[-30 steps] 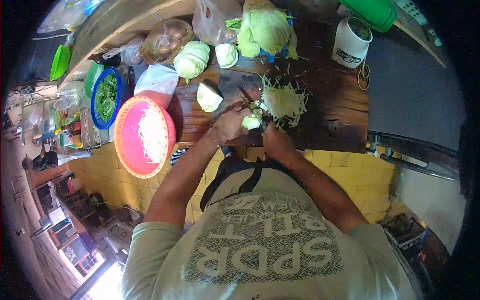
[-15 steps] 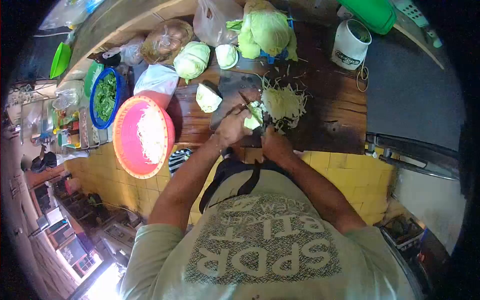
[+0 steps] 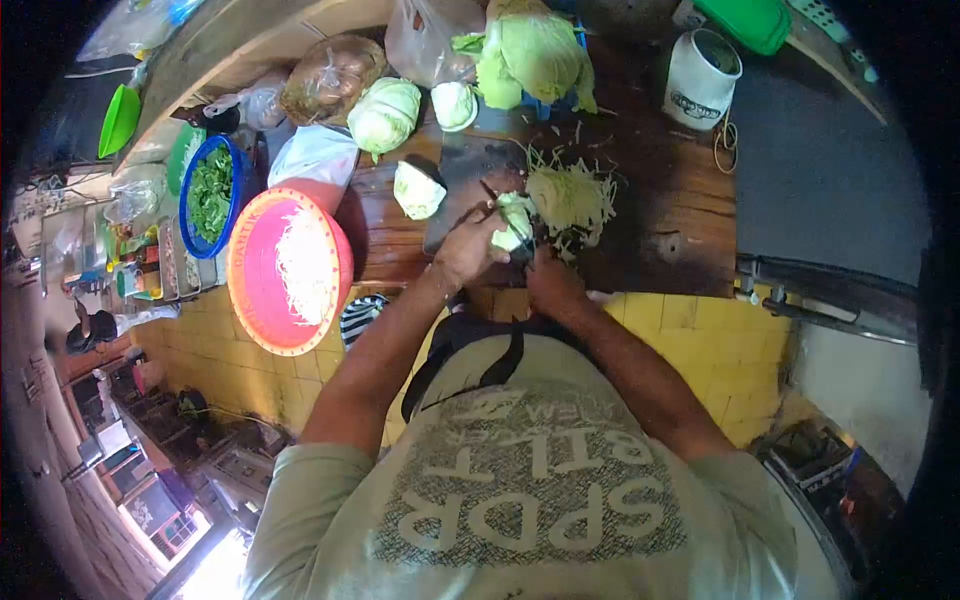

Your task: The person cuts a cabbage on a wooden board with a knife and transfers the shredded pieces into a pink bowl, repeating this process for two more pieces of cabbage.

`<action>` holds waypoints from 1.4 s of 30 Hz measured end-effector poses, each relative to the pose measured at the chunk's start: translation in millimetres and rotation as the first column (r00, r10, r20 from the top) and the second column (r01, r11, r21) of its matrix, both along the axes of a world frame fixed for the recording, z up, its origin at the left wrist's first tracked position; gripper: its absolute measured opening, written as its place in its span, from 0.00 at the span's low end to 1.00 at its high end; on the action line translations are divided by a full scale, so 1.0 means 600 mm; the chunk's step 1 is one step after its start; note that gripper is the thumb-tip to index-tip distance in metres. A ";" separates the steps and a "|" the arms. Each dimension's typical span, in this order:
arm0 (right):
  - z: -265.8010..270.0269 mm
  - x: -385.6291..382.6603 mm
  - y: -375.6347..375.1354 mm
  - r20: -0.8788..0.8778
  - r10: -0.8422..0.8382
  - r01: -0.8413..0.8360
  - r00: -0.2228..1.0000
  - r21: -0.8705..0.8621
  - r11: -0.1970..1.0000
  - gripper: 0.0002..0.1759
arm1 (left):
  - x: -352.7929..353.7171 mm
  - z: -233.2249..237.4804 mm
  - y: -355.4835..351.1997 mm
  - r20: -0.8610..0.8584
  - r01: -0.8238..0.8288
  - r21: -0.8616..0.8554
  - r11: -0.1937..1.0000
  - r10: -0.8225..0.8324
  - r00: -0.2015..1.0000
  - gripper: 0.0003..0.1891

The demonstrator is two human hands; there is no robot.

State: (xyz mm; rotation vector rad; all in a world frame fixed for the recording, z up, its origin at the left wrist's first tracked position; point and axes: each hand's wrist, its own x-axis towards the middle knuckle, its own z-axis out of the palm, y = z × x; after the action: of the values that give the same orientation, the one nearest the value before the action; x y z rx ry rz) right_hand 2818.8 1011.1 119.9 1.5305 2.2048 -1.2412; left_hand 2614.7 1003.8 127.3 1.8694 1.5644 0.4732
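A pale green cabbage piece (image 3: 512,222) is under the fingers of my left hand (image 3: 468,252), which grips it from the left on a dark cutting board (image 3: 465,165). From the right, my right hand (image 3: 552,283) is closed round the handle of a knife (image 3: 490,190). The knife's dark blade runs up and left across the cabbage piece; the handle is hidden in the fist. Just beyond the blade lies a heap of shredded cabbage (image 3: 570,203). Left of the board rests another cut cabbage chunk (image 3: 418,190).
A pink basket (image 3: 242,290) with white shreds stands at the left, beside a blue basket (image 3: 234,205) of green leaves. Along the back are a whole cabbage (image 3: 384,115), a small cabbage piece (image 3: 454,105) and a larger cabbage (image 3: 530,60). A white container (image 3: 695,95) stands back right.
Both hands stay at the board, with the knife still against the cabbage piece. The piece and blade are slightly shifted and tilted; the whole view has moved a little.
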 end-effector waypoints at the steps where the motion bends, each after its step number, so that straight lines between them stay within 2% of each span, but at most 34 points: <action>1: 0.006 0.003 -0.011 0.006 -0.005 0.005 1.000 -0.011 1.000 0.19 | 0.004 -0.002 -0.011 0.006 0.005 -0.011 1.000 -0.005 1.000 0.28; 3: 0.014 -0.008 0.015 -0.006 -0.010 0.010 1.000 0.016 1.000 0.20 | -0.005 -0.006 0.010 -0.040 0.021 0.045 0.999 -0.020 0.999 0.28; 6: 0.039 -0.007 0.005 0.020 -0.026 0.026 0.999 -0.001 1.000 0.20 | 0.000 0.018 0.007 -0.056 0.018 0.007 1.000 -0.017 0.998 0.28; 8: 0.005 -0.006 -0.009 0.041 -0.009 0.008 0.999 0.017 1.000 0.20 | 0.000 0.001 0.001 -0.066 -0.004 -0.029 1.000 0.002 0.998 0.29; 9: -0.015 -0.008 0.001 0.051 0.018 -0.021 0.999 0.057 0.998 0.20 | -0.005 -0.006 0.002 -0.098 0.059 0.089 0.994 -0.050 0.994 0.29; 10: 0.005 -0.010 0.007 0.050 0.016 -0.019 0.999 0.061 0.998 0.20 | -0.006 -0.006 0.006 -0.100 0.061 0.093 0.994 -0.051 0.994 0.29; 12: 0.073 -0.010 0.005 0.006 -0.039 0.039 0.999 -0.002 0.999 0.20 | -0.001 -0.002 0.001 -0.096 0.015 -0.004 1.000 -0.015 0.995 0.29; 13: 0.053 -0.011 0.010 0.005 -0.041 0.041 0.999 0.005 0.999 0.20 | -0.002 0.007 -0.001 -0.073 0.045 0.106 0.993 -0.037 0.997 0.29; 15: 0.002 -0.007 -0.007 0.019 -0.061 0.061 0.998 -0.015 0.998 0.20 | 0.003 0.009 -0.012 -0.057 0.030 0.045 0.999 -0.027 0.998 0.29; 18: 0.043 -0.012 0.007 -0.027 -0.056 0.056 0.998 -0.003 0.998 0.20 | 0.005 0.017 -0.006 -0.067 0.004 -0.025 1.000 -0.005 0.998 0.29; 20: 0.034 -0.014 -0.003 0.015 -0.052 0.052 0.999 0.010 0.999 0.20 | 0.004 0.012 0.000 -0.043 0.020 0.147 0.989 -0.014 0.999 0.26; 21: 0.026 -0.013 -0.014 0.063 -0.048 0.047 0.997 0.013 0.999 0.20 | 0.002 0.010 -0.003 -0.044 0.032 0.141 0.989 -0.026 0.999 0.26; 24: -0.001 -0.019 -0.002 0.047 -0.035 0.033 0.998 0.046 0.998 0.21 | -0.008 0.005 0.009 -0.008 0.050 0.126 0.991 -0.050 0.999 0.27; 26: 0.050 -0.016 -0.009 0.004 -0.050 0.050 0.999 0.029 0.998 0.18 | -0.011 0.005 0.003 0.024 0.055 0.090 0.994 -0.057 0.998 0.28; 27: 0.069 -0.014 -0.005 -0.036 -0.059 0.059 0.998 0.026 0.998 0.16 | -0.012 0.008 0.004 0.038 0.029 -0.055 0.998 -0.027 0.999 0.30; 28: 0.038 -0.014 -0.011 -0.034 -0.064 0.064 0.997 0.020 0.998 0.16 | -0.009 0.012 0.000 0.040 0.034 -0.061 0.998 -0.032 0.999 0.30; 30: -0.045 -0.013 -0.007 -0.004 0.077 -0.076 0.997 0.107 0.991 0.15 | -0.003 0.017 0.005 -0.053 -0.023 -0.117 0.993 0.017 0.998 0.30; 31: -0.021 -0.013 0.000 -0.005 0.076 -0.075 0.997 0.113 0.991 0.15 | -0.009 -0.002 0.001 0.000 0.019 0.066 0.998 -0.019 1.000 0.29; 33: 0.059 -0.017 0.002 -0.057 -0.018 0.022 0.998 0.071 0.997 0.12 | -0.007 0.012 -0.006 -0.006 0.023 0.030 0.999 -0.023 1.000 0.29; 36: 0.001 -0.020 -0.011 -0.006 -0.026 0.027 1.000 0.057 0.998 0.12 | -0.002 0.016 -0.018 -0.002 -0.003 0.020 1.000 0.003 1.000 0.29; 38: 0.024 -0.022 0.011 -0.018 -0.014 0.015 1.000 0.093 0.996 0.12 | -0.009 -0.003 -0.007 0.042 -0.041 -0.015 0.999 0.042 0.998 0.29; 39: 0.038 -0.022 0.001 -0.027 -0.011 0.013 1.000 0.093 0.996 0.12 | -0.023 -0.080 -0.012 0.173 -0.089 -0.155 0.984 0.116 0.978 0.29; 40: 0.047 -0.024 -0.006 -0.026 -0.008 0.010 1.000 0.088 0.996 0.12 | -0.021 -0.064 -0.016 0.173 -0.091 -0.160 0.983 0.119 0.978 0.29; 42: 0.059 -0.024 -0.007 -0.011 -0.045 0.045 0.999 0.004 0.999 0.13 | -0.009 -0.003 -0.007 -0.046 0.003 0.082 0.997 0.001 0.999 0.29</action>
State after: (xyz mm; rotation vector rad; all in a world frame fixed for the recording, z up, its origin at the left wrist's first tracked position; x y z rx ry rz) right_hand 2804.3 1006.7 155.3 1.5872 2.1924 -1.2623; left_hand 2609.6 999.7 125.4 1.9556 1.5964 0.5042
